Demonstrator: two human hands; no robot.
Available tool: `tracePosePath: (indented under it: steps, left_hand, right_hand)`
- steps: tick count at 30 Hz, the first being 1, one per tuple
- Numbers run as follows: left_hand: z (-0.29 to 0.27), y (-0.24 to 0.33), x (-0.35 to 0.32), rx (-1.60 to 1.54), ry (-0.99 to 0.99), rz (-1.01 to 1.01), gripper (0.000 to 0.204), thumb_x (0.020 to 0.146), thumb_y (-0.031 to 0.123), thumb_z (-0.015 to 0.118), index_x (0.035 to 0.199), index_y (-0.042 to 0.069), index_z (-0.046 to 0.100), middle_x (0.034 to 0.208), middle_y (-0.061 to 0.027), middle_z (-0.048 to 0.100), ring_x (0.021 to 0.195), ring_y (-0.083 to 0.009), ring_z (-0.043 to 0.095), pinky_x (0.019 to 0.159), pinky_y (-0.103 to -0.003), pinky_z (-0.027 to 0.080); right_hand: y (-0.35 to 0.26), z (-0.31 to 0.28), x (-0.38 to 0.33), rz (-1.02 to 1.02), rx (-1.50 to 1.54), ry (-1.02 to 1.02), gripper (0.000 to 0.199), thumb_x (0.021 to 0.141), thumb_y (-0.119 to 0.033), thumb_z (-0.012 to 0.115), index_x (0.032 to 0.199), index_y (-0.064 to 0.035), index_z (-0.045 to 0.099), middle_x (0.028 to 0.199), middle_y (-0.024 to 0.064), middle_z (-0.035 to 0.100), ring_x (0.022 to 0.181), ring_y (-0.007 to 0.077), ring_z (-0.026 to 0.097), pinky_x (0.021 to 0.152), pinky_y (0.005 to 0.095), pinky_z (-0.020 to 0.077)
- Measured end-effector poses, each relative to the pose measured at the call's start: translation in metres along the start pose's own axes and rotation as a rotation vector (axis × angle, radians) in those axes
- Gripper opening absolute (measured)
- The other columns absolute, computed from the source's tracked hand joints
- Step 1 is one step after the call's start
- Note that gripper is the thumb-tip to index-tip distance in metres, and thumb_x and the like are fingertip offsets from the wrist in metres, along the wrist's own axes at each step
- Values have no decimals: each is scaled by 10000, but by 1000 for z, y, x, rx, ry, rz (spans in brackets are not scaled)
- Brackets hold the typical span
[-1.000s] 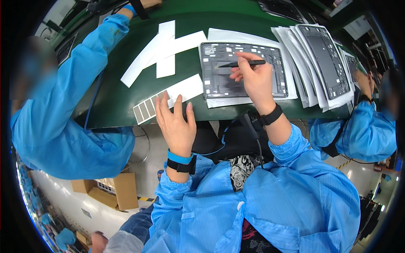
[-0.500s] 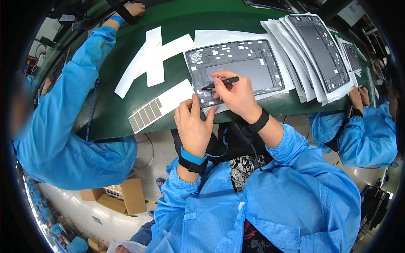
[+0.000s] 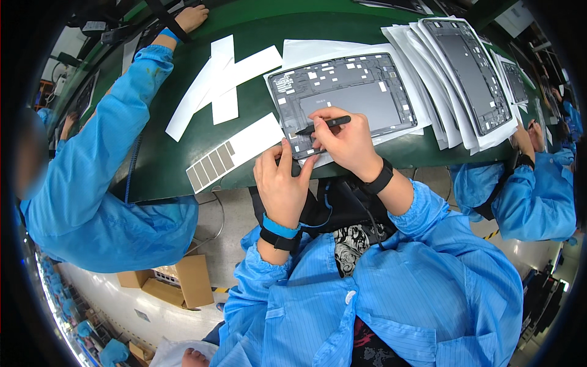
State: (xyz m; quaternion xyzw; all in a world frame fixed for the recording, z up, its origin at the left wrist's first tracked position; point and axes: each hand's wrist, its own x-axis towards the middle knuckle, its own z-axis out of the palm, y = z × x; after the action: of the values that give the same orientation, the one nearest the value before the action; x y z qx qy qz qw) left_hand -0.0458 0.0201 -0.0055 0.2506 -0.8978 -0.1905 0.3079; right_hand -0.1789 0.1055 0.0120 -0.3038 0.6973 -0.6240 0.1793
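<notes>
A dark grey tablet housing [image 3: 354, 101] with many small white stickers lies on white sheets. My right hand [image 3: 348, 144] is closed on black tweezers [image 3: 330, 123], their tip at the housing's near left part. At its near left corner is my left hand [image 3: 282, 183], thumb and forefinger spread either side of the corner and touching the edge. Under this hand a dark patch shows, too hidden to name. Left of the housing lies a white backing strip [image 3: 260, 137] bearing several grey-brown rectangular pads [image 3: 208, 168].
White paper strips [image 3: 223, 79] lie crossed on the green table [image 3: 147, 165]. To the right stands a stack of white sheets [image 3: 422, 79] with another tablet housing [image 3: 468, 73] on top. Co-workers in blue sit at left [image 3: 104, 165] and right [image 3: 526, 202]. A cardboard box [image 3: 192, 281] is on the floor.
The tweezers and my right hand have shifted slightly right. The housing's far edge has moved slightly up and right. My left hand stays at the corner. The left co-worker's arm has moved slightly.
</notes>
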Motion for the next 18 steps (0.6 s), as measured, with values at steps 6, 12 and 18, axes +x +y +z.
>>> tracePosePath:
  steps: [6,12,18]
  left_hand:
    - [0,-1,0,4,-4,6,531,706,250,854,1124,-35,693,953,-108,621,890,-280,584,770,-385,491]
    - [0,-1,0,9,-13,0,528,707,250,854,1122,-34,692,956,-108,620,894,-279,586,789,-383,484]
    - [-1,-1,0,22,-14,11,549,714,261,849,1150,-28,681,979,-114,617,909,-281,586,803,-384,483]
  right_hand:
    - [2,0,0,-1,-1,3,174,928,-73,616,993,78,674,716,121,691,614,130,685,545,240,540]
    - [2,1,-1,-27,-9,-3,169,926,-66,614,983,81,672,719,127,692,609,134,686,539,240,541]
    - [2,2,0,-10,-4,2,167,924,-63,617,984,83,672,714,130,689,605,136,685,534,241,540]
